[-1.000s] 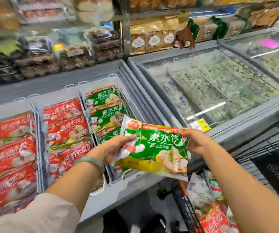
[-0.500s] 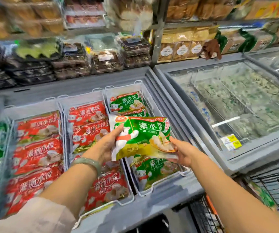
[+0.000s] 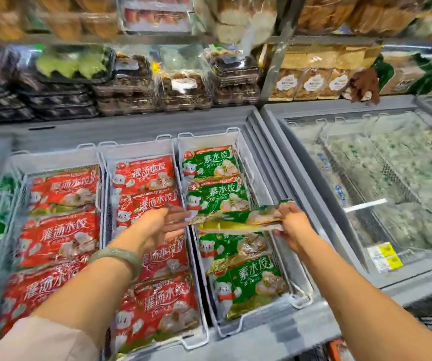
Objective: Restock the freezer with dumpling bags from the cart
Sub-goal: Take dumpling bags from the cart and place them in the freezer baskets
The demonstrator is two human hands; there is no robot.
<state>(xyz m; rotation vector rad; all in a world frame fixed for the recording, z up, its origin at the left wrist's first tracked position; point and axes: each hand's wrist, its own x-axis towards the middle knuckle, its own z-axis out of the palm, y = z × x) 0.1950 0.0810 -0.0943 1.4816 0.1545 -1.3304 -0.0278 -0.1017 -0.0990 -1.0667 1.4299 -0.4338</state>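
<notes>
— What's the left hand (image 3: 157,226) doing?
— Its fingers are spread loose at the green dumpling bag (image 3: 235,220)'s end, but blur hides any contact.
— And the bag?
— It's edge-on over the green-bag basket (image 3: 301,299), with the right hand (image 3: 291,226) pinching its right end. It's probably light, slick film over hard lumps, so grip the seams. Half a second ago both hands held it upright.

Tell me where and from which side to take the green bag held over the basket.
Pinch its left end seam, coming from the left. The green bag lies nearly level, edge-on, above the basket; the right grip pinches its right end, and the open left grip is beside the free end, whose thin seal suits a pinch.
</notes>
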